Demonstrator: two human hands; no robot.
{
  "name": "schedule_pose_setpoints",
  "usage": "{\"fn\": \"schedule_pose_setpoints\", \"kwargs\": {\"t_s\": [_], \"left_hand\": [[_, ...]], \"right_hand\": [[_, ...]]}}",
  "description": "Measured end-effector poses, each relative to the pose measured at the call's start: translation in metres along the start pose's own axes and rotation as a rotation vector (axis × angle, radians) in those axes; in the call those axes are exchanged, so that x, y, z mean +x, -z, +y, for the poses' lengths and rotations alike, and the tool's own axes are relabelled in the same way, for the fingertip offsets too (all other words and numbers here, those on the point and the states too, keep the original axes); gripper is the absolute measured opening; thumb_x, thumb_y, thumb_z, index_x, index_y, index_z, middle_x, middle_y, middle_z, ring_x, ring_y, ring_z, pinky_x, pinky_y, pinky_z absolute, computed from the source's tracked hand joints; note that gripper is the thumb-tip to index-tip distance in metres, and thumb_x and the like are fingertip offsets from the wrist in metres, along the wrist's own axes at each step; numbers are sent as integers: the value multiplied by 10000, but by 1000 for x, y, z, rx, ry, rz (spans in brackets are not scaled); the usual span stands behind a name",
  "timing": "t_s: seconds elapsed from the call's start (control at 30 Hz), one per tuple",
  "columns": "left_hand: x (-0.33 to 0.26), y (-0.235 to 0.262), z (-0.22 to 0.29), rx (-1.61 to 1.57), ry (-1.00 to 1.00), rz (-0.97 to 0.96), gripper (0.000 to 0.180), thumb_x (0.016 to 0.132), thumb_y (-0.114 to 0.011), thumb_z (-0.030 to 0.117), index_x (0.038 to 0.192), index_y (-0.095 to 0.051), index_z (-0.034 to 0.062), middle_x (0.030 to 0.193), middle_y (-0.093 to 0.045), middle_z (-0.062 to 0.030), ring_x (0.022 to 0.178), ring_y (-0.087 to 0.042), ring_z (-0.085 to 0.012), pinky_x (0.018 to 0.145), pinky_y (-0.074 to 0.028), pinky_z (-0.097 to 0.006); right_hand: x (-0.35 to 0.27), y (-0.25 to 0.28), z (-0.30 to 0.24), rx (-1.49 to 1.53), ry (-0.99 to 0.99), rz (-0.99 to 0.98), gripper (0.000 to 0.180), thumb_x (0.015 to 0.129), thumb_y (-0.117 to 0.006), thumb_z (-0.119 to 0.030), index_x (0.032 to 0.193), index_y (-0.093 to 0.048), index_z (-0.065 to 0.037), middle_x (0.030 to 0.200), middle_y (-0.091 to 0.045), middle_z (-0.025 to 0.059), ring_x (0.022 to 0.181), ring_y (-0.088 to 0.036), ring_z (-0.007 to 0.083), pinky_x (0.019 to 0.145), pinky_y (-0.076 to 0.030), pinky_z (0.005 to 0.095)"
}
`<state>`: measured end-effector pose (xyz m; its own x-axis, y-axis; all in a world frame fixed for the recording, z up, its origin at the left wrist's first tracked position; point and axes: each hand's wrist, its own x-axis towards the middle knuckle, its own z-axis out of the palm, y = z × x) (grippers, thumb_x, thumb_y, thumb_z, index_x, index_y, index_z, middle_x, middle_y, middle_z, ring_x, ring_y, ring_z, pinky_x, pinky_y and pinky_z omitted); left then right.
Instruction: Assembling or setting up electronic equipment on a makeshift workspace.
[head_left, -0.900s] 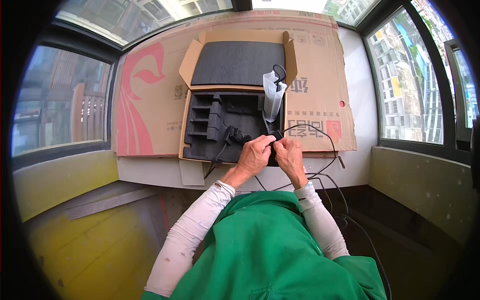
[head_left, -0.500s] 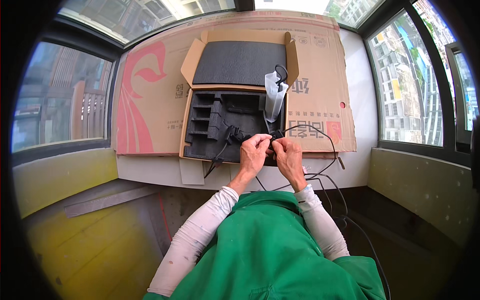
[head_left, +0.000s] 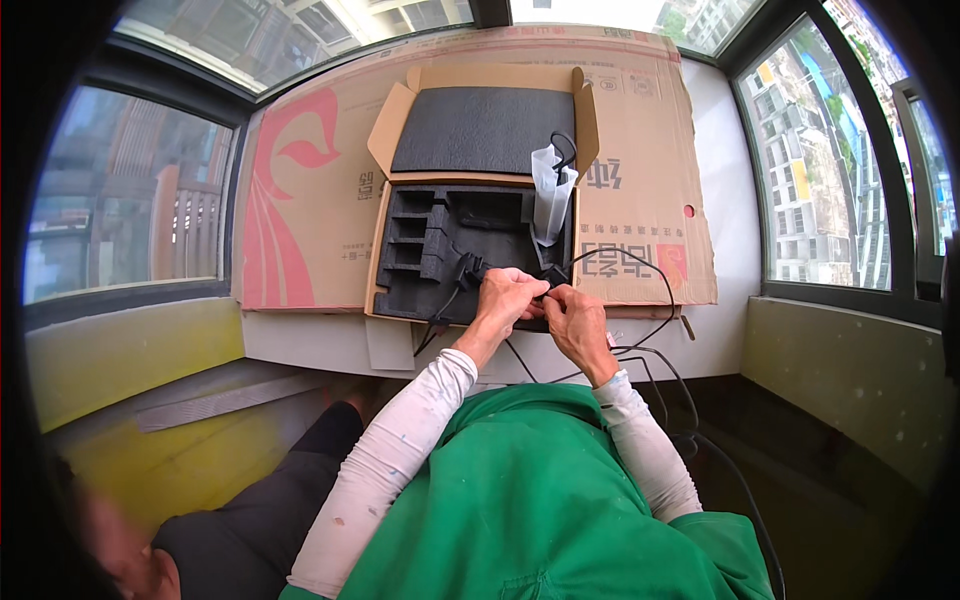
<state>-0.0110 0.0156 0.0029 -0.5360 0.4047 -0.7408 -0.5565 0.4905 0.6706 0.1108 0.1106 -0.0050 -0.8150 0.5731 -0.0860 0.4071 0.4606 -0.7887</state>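
Note:
My left hand [head_left: 508,300] and my right hand [head_left: 577,325] meet at the front edge of an open cardboard box [head_left: 377,262], thumbs and fingers pinched together. At their fingertips is a small black device [head_left: 553,275] with a thin black cable [head_left: 655,268] looping off to the right. My fingers partly hide it. To the left of my left hand another black piece [head_left: 468,268] with a cord lies on the box's black foam insert [head_left: 415,290]. A translucent white sleeve [head_left: 551,205] holding a black corded thing leans across the foam's right side.
The box's raised lid is lined with black foam [head_left: 480,130]. Beneath it is a large flat carton [head_left: 650,200] on a white ledge [head_left: 725,330] between windows. More black cables [head_left: 690,400] hang beside my right forearm. A person in dark clothes [head_left: 250,520] is close at the lower left.
A person has come into view at the lower left. My left fingers have curled over more at the pinch, while both hands stay in nearly the same spot. The view has shifted slightly.

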Motion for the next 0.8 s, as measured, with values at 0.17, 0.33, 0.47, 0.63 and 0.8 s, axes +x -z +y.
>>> {"fn": "schedule_pose_setpoints", "kwargs": {"t_s": [0.17, 0.33, 0.47, 0.63, 0.8], "left_hand": [[-1, -13, -9, -31, -39, 112, 192, 862, -783, 143, 924, -673, -1, 807, -712, -91, 633, -691, -178, 574, -568, -290], [-5, -18, -10, -131, -2, 149, 173, 847, -749, 97, 960, -659, 1, 820, -690, -88, 650, -677, -178, 589, -577, -304], [-10, -8, -5, -185, -55, 133, 176, 835, -748, 104, 940, -646, 7, 834, -670, -82, 689, -677, -179, 613, -580, -302], [-13, -3, 15, -127, -192, 129, 176, 846, -754, 135, 953, -646, 46, 819, -654, -36, 662, -630, -132, 610, -564, -291], [-17, 0, 31, -152, -251, 106, 157, 863, -741, 127, 964, -643, 58, 810, -662, -21, 646, -625, -116, 585, -538, -283]], "right_hand": [[1, -4, -4, 5, -69, 5, 222, 931, -633, -165, 912, -738, 30, 764, -695, 239, 692, -701, 366, 665, -540, 425], [4, 24, 8, 374, -158, -143, 266, 991, -604, -179, 1064, -740, 37, 867, -763, 167, 719, -712, 217, 662, -560, 345], [3, 52, 17, 758, -345, 35, 267, 969, -625, -158, 1100, -738, 46, 904, -770, 112, 730, -692, 114, 644, -551, 284], [6, 60, 2, 357, -35, -203, 274, 916, -635, -71, 1170, -715, -5, 968, -762, 116, 894, -706, 206, 807, -556, 352], [-1, 36, -16, 12, 409, -26, 253, 768, -653, 32, 1004, -728, -18, 1054, -715, 97, 959, -614, 328, 861, -522, 420]]}}
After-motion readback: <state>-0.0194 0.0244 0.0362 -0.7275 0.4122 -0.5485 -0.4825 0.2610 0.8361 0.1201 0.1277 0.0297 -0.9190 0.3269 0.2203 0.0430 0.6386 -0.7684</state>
